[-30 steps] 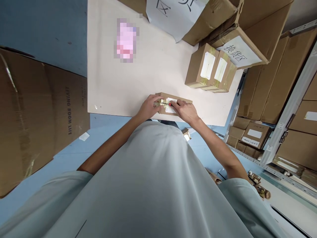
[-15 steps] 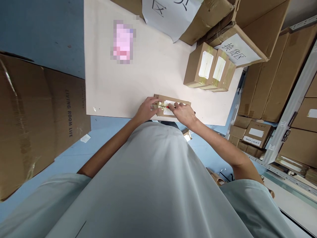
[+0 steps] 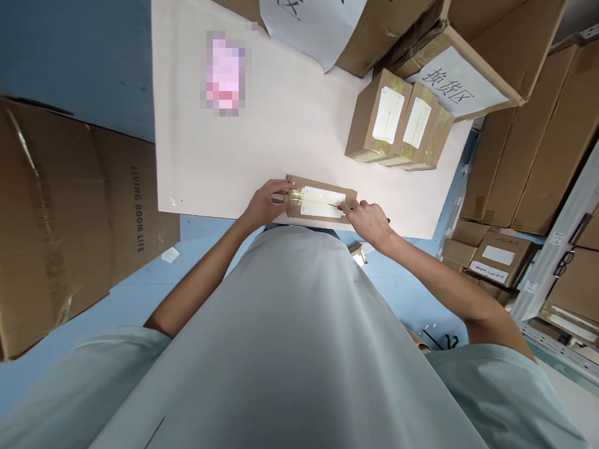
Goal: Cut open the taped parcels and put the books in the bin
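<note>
Left hand (image 3: pixel 269 202) braces box (image 3: pixel 322 217) end; right (image 3: pixel 367 219) grips red-tipped tool (image 3: pixel 339 207) over label (image 3: pixel 313 201); hands apart.

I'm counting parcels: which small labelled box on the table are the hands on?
The box alone at the table's near edge; the other boxes stand by the open carton.

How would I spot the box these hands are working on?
On the pale table, look to the edge nearest the person's body. A small labelled carton lies there. Unlike the labelled boxes by the big open carton, it has the left hand at one end, right hand at the other.
</note>
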Demonstrator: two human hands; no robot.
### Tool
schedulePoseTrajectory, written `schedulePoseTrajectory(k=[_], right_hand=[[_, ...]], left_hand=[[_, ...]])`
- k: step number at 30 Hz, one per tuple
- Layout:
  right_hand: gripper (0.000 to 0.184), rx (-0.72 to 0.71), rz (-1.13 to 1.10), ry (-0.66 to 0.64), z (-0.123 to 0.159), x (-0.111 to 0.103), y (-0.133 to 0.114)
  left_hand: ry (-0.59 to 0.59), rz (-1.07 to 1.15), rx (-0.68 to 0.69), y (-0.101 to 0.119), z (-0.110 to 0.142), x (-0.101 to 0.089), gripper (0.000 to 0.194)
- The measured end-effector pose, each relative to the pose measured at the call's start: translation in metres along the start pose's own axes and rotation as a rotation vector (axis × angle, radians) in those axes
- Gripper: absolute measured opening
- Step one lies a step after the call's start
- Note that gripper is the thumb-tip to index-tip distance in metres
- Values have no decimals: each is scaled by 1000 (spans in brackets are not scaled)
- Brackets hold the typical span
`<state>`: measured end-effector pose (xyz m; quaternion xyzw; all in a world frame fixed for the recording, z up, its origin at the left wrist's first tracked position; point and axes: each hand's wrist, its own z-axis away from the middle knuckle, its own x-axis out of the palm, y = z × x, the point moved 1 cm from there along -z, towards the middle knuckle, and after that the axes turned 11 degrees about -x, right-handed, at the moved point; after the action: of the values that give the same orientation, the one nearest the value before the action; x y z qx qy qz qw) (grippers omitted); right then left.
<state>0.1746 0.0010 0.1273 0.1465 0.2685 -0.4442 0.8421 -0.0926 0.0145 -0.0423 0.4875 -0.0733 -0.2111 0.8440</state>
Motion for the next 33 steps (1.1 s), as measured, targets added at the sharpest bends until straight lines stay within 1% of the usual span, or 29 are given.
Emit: schedulePoseTrajectory(k=[4,11,14,17,20,22,25,29,33], right_hand=[[55,-9,2,17,14,26,28],[63,-47,-34,52,29,66,66],[61,-64,-71,75,32,83,80],[62,-102,-108,120,30,104,96],[63,-148,-136,180,20,130,111],[56,-182,-166,241,10,148,121],[45,-205,-256,366,-9,174,130],[48,-226,-462,519,-34,203,130],[47,-275,-691,647,-61,225,117]], left_hand=[[16,-3,-40,8,2,4,56],[61,-36,-125,17,3,19,58],[86,-44,-155,21,4,25,57],[122,-47,-182,23,6,32,59],[160,-57,-202,26,7,38,60],[191,-70,-208,28,7,41,60],[237,-112,-206,31,7,44,58],[288,-174,-221,35,7,50,56],[334,-210,-222,36,6,56,56]])
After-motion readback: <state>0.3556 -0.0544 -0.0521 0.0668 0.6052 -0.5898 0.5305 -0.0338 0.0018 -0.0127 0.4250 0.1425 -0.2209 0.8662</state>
